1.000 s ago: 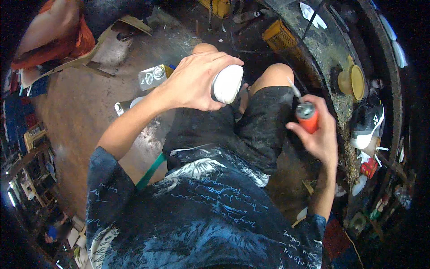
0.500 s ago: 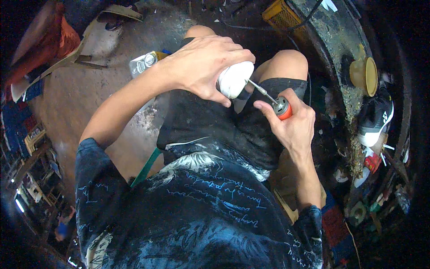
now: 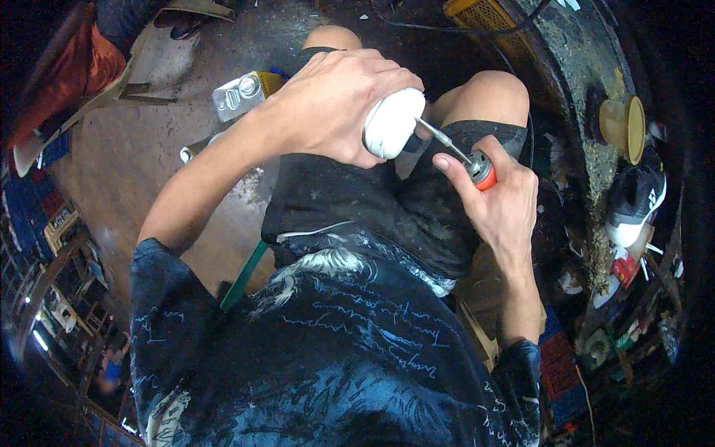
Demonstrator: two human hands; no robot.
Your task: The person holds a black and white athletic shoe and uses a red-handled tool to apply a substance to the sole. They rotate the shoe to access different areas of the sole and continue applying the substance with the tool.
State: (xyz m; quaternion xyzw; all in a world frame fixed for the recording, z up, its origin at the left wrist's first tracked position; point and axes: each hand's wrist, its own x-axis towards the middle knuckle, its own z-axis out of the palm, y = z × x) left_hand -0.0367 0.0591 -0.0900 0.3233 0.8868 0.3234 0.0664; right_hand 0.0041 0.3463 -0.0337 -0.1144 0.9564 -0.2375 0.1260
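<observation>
My left hand [image 3: 335, 104] grips a white oval piece [image 3: 391, 123], its fingers curled over the top and side; the underside is hidden. Below and right of it, my right hand [image 3: 491, 201] is wrapped round an orange-bodied tool [image 3: 484, 176] with a grey metal top, thumb raised along its near side. The tool's thin metal shaft [image 3: 443, 139] reaches up-left to the right edge of the white piece and appears to touch it. Both hands are held above my lap, over dark shorts [image 3: 328, 201].
A clear container [image 3: 238, 98] stands left, on the brown floor [image 3: 134, 194]. Along a rough ledge [image 3: 585, 67] at right are a yellow tub [image 3: 622, 130] and black-and-white shoe [image 3: 633, 208]. A yellow crate [image 3: 484, 22] sits top right. Red cloth [image 3: 82, 74] is at upper left.
My right hand has moved up-left, bringing the shaft to the white piece, where it stays over the last half second. My left hand is slightly higher and further right in view.
</observation>
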